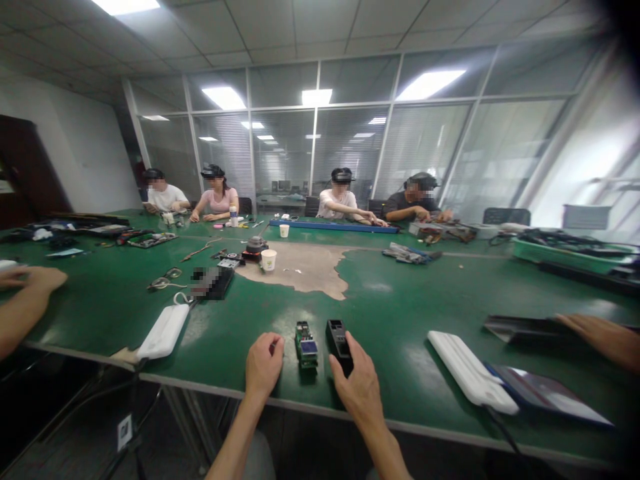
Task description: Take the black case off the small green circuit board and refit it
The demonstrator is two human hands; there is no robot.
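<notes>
My left hand (263,363) rests on the green table (400,313) near its front edge, fingers curled into a loose fist with nothing visible in them. Just right of it lies a small green circuit board (306,345). My right hand (356,383) grips the near end of a black rectangular housing (338,337), which lies beside the board on its right.
A white power bank (164,331) lies to the left, another white one (470,370) to the right by dark flat devices (545,393). Neighbours' hands rest at the far left (30,279) and far right (600,337). Several people sit across the table. A paper cup (269,259) stands mid-table.
</notes>
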